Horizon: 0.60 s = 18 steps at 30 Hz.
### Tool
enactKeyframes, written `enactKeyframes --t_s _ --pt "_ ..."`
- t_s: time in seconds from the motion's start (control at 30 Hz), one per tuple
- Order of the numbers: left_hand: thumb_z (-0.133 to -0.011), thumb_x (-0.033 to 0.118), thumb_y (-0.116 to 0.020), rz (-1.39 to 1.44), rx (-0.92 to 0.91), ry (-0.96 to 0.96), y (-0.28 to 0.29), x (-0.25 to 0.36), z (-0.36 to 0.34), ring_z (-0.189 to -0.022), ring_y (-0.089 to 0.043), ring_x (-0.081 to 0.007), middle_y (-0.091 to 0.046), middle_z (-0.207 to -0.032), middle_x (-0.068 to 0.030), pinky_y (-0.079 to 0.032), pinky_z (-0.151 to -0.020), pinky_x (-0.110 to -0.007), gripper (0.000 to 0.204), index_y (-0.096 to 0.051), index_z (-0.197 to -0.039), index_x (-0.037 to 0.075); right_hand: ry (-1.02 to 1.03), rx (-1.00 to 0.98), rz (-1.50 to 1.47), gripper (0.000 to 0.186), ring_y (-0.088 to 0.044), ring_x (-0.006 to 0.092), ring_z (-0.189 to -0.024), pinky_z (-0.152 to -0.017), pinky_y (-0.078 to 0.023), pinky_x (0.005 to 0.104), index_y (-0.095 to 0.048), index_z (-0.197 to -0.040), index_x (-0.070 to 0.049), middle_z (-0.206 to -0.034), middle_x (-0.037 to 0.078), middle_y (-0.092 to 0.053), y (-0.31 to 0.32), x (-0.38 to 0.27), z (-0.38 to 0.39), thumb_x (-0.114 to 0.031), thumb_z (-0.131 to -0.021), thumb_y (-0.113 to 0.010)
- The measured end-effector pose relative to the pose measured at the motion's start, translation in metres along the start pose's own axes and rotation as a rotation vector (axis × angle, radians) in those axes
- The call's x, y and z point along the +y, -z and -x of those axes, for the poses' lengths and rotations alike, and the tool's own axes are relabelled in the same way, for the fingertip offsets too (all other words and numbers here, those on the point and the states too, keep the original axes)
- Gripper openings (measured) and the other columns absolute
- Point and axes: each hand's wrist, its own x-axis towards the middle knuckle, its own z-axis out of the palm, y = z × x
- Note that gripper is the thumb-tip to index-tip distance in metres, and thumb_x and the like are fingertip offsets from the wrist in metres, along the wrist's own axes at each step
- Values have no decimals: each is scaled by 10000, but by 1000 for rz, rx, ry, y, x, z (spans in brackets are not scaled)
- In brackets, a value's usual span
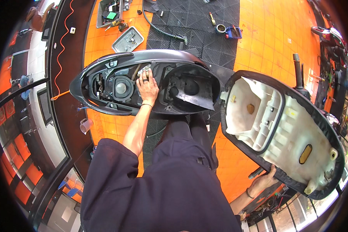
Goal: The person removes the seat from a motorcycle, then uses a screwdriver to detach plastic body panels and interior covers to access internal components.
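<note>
A dark grey scooter body (178,56) lies across the view with its seat opening exposed, a round fuel cap (121,88) at left and a black storage compartment (191,89) at right. My left hand (147,87) reaches between them, fingers bent over a small pale, crumpled-looking item (144,69) that I cannot make out. My right hand (267,177) grips the lower edge of the raised seat (290,123), whose cream plastic underside faces up at the right.
Beyond the scooter stand a grey tool bin (104,21), a metal tray (127,38) and a blue container (233,33) on black mats (189,23) over orange floor (266,31). A jug (86,125) and orange hose (59,58) are at left, a handlebar (296,69) at right.
</note>
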Motion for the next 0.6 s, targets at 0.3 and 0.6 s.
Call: enactKeyframes --t_s 0.3,0.6 --pt "-983 229 -595 96 21 28 1 -1 2 -1366 -476 -356 -520 -1478 -164 -356 -1149 -522 567 -498 -1535 147 -256 -637 588 328 -667 175 -761 -700 -562 310 -608 -1156 14 -896 76 -662 42 12 -14 -266 -1015 -704" --pt "-858 186 -676 442 53 -23 47 -15 -18 -1322 -482 -457 -543 -1404 -255 -355 -1145 -583 513 -629 -1359 90 432 -1548 238 520 -654 365 -1223 -1049 -519 434 -588 -1365 13 -1283 222 -684 -218 47 111 -280 -959 -733"
